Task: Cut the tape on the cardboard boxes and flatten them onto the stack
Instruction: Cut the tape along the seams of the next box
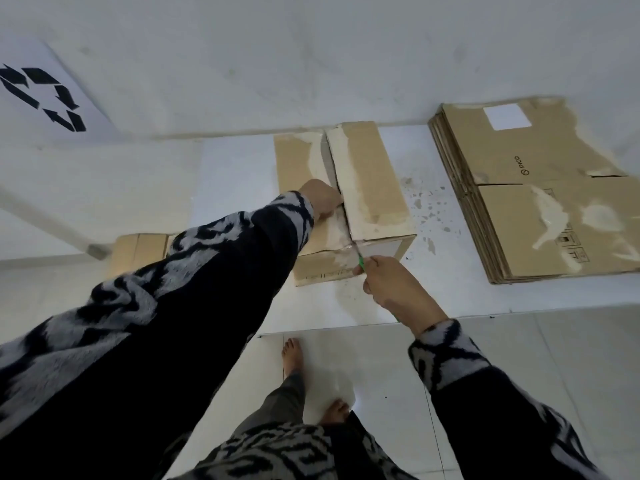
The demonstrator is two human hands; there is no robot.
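Cutting the seam of a cardboard box on the floor.
The left hand (pixel 323 199) presses on the box (pixel 346 202) beside its centre seam; the right hand (pixel 391 285) grips a green-handled cutter (pixel 360 259) at the near edge. A stack of flattened boxes (pixel 540 195) lies nearby, to the right.

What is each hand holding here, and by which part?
The right hand grips a green-handled cutter by its handle. The left hand presses on the box beside the top seam, gripping nothing.
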